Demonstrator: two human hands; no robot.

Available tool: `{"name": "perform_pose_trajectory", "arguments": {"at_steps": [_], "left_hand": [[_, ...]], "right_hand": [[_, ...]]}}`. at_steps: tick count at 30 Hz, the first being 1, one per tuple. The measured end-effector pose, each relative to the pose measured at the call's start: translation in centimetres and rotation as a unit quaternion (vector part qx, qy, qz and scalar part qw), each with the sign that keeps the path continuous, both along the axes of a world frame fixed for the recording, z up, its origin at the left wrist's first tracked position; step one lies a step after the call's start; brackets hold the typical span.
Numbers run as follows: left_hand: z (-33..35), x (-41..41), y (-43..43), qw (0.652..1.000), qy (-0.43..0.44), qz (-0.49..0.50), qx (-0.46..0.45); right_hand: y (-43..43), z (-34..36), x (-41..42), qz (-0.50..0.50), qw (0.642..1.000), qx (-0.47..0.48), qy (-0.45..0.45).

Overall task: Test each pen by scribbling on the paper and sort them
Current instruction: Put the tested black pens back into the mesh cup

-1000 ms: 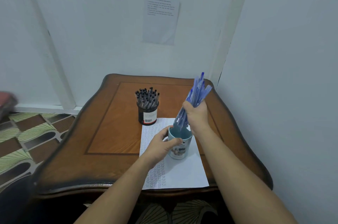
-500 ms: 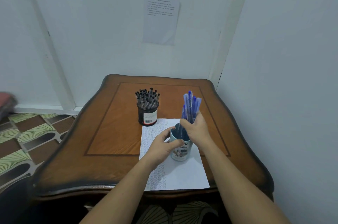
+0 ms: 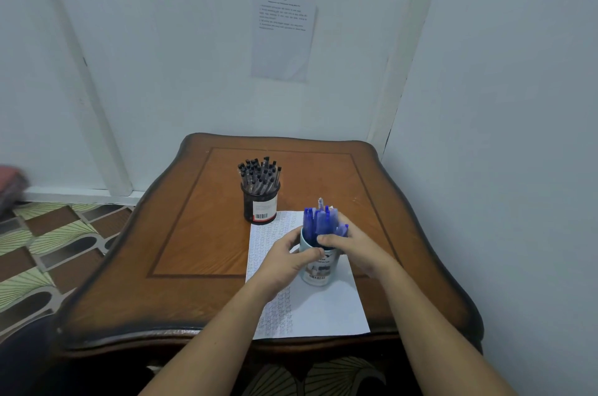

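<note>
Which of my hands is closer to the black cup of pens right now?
Left. The left hand grips the mug's left side, just in front of the black cup. The right hand holds the blue pens over the mug's right side, farther from it.

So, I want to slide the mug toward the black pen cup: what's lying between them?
In the head view, only the scribbled paper lies between the mug and the black pen cup; the left hand grips the mug on that side.
</note>
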State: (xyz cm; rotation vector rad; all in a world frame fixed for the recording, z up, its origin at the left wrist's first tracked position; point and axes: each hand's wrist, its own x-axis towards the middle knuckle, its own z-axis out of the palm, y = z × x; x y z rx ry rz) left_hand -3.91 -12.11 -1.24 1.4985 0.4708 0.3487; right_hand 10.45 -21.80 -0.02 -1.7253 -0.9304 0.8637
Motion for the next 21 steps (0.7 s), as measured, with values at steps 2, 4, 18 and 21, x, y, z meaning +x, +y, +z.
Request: {"name": "perform_pose_trajectory", "arguments": {"at_steps": [2,4,18,21], "left_hand": [[-0.1,0.1,0.0,1.0,0.001,0.0,0.001],[-0.1,0.1,0.1,1.0,0.001,0.0,0.003],[-0.8,-0.1,0.3,0.999,-0.034,-0.018,-0.021],[-1.1,-0.2,0.5,0.999,-0.046,-0.018,-0.014]], "right_hand": [[-0.4,0.7,0.4,0.023,1.0,-0.007,0.004],[-0.8,0.9,0.6,0.035,0.999,-0.008,0.007],[-2.3,-2.6,-0.4,0.012,0.999,0.05,-0.013],[-2.2,-3.0,-0.5,-0.005,0.998,0.061,-0.029]]}}
